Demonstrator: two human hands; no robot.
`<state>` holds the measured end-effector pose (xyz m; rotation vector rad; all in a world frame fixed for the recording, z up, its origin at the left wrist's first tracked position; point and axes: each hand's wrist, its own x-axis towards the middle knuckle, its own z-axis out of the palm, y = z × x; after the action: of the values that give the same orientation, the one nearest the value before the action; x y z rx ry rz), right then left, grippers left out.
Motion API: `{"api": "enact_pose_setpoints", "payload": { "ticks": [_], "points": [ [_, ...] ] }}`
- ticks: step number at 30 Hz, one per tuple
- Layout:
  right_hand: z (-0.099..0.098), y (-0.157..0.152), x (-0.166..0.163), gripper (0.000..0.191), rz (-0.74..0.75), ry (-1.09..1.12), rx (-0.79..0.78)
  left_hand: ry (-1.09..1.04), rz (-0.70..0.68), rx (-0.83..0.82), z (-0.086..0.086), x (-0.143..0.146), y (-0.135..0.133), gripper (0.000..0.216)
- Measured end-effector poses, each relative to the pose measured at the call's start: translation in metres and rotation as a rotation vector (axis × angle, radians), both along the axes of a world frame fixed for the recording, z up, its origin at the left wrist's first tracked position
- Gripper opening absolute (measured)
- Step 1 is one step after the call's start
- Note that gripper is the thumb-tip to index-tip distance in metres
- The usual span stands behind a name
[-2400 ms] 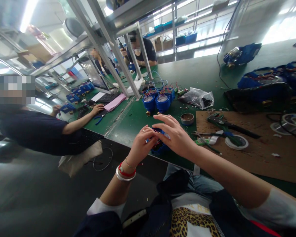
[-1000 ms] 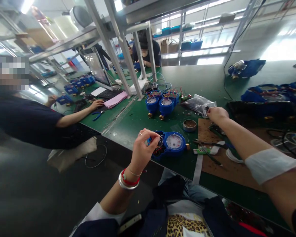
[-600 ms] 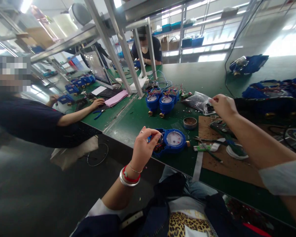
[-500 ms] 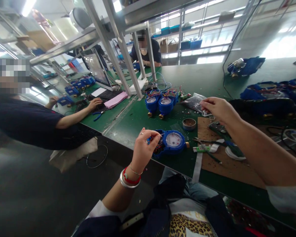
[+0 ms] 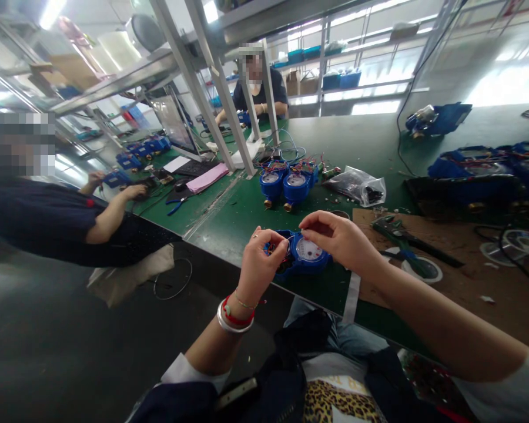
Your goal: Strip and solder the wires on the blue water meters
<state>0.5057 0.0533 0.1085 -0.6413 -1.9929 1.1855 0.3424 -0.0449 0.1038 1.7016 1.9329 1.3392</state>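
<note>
On the green bench in front of me lies a blue water meter (image 5: 309, 249) with a round white dial and a wire-filled compartment on its left. My left hand (image 5: 261, 258) is closed in a pinch over that compartment, beside thin red and dark wires. Whatever sits between its fingertips is too small to name. My right hand (image 5: 335, 238) hovers above the dial, thumb and forefinger pinched together near the left fingertips. What it holds, if anything, I cannot make out. Part of the meter is hidden behind both hands.
Two more blue meters (image 5: 296, 183) stand behind, near a clear plastic bag (image 5: 358, 185). Cardboard (image 5: 445, 294) on the right bears tools and a tape roll (image 5: 432, 271); a wire spool (image 5: 522, 242) is farther right. Metal posts (image 5: 229, 94) rise ahead. Co-workers sit left and opposite.
My right hand has come from the plastic bag leftward and down to the meter, beside my left hand. The left hand stays nearly still. The co-worker's hand at left has drawn back.
</note>
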Motion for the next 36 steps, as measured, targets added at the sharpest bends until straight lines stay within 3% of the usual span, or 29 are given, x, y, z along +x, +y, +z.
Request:
{"api": "enact_pose_setpoints", "payload": {
  "ticks": [22,29,36],
  "points": [
    [0.002,-0.012,-0.010,0.008,-0.080,-0.004,0.167,-0.029,-0.009,0.009,-0.001,0.001,-0.001,0.015],
    [-0.010,-0.015,-0.018,0.022,-0.033,0.113,0.001,-0.075,-0.044,0.015,-0.005,-0.003,-0.001,0.008],
    [-0.014,-0.014,-0.023,0.028,0.047,0.134,-0.112,-0.183,-0.068,0.002,-0.007,-0.002,-0.003,0.025]
  ]
}}
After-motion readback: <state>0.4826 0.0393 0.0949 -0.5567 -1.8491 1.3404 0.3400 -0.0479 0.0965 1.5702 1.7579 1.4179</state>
